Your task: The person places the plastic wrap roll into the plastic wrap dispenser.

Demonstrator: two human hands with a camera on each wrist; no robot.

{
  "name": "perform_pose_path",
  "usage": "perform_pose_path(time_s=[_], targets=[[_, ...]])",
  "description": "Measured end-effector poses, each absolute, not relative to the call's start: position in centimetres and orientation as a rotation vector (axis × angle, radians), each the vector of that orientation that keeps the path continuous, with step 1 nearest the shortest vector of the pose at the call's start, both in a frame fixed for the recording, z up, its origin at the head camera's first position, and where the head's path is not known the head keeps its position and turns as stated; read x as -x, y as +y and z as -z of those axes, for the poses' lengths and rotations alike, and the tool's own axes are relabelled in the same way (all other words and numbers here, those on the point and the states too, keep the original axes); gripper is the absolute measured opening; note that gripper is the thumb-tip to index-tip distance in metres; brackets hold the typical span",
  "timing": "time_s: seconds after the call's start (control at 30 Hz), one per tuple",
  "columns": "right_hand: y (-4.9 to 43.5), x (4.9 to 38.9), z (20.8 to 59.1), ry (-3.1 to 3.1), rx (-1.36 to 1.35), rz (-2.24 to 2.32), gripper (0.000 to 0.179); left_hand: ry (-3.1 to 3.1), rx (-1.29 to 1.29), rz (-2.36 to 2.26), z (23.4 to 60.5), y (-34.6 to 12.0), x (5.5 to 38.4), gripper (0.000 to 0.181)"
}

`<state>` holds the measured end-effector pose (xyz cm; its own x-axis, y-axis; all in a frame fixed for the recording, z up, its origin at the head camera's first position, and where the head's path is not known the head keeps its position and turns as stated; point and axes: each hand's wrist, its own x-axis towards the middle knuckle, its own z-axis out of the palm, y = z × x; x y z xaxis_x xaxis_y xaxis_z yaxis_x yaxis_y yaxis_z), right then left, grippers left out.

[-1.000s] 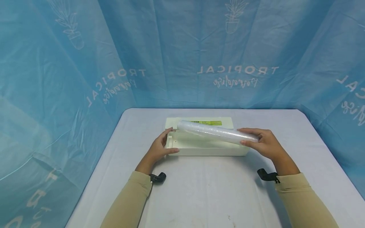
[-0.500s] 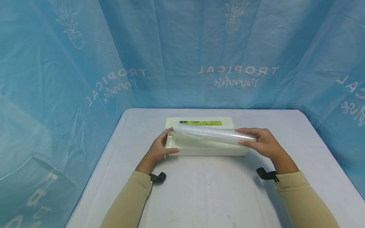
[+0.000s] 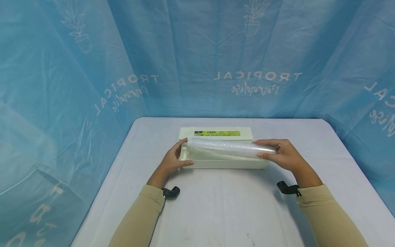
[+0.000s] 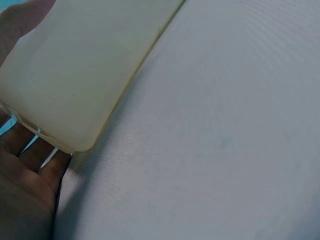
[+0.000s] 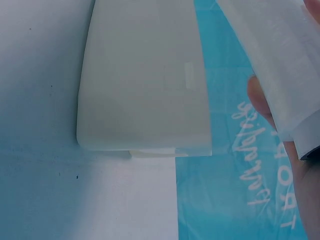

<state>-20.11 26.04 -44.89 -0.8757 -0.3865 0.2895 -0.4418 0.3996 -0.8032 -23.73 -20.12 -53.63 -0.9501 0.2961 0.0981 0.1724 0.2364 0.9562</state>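
Right hand [image 3: 285,155] gripping plastic roll [image 3: 223,147], slanted across open box [image 3: 223,164], left hand [image 3: 170,160] holding box's left end

Faint glare along the roll [image 3: 226,148]

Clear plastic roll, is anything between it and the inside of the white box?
No object visible: your right hand holds the roll slanted over the open box, though the roll hides part of the interior.
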Motion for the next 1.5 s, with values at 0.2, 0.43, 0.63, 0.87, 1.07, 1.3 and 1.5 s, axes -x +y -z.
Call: perform_pose_path(time_s=[0.2, 0.43, 0.63, 0.87, 1.07, 1.3, 1.5], targets=[[25.8, 20.1, 44.8, -2.574, -0.796, -1.525, 0.041, 2.358, -0.451, -1.844, 53.8, -20.2, 23.8, 0.108], [25.3, 20.6, 44.8, -2.578, -0.829, -1.498, 0.042, 2.337, -0.429, -1.857, 53.6, -20.1, 23.7, 0.111], [24.9, 20.7, 44.6, -2.556, -0.878, -1.53, 0.04, 2.343, -0.451, -1.86, 53.6, -20.0, 23.7, 0.108], [24.4, 20.9, 44.6, -2.586, -0.863, -1.513, 0.04, 2.382, -0.469, -1.846, 53.7, -20.1, 23.6, 0.107], [24.1, 21.3, 45.0, -2.556, -0.915, -1.518, 0.04, 2.376, -0.482, -1.854, 53.8, -20.0, 23.8, 0.107], [23.9, 21.5, 45.1, -2.541, -0.95, -1.533, 0.041, 2.364, -0.489, -1.857, 53.9, -20.1, 23.9, 0.107], [23.8, 21.6, 45.0, -2.573, -0.917, -1.519, 0.04, 2.373, -0.474, -1.845, 53.8, -20.1, 23.8, 0.109]])
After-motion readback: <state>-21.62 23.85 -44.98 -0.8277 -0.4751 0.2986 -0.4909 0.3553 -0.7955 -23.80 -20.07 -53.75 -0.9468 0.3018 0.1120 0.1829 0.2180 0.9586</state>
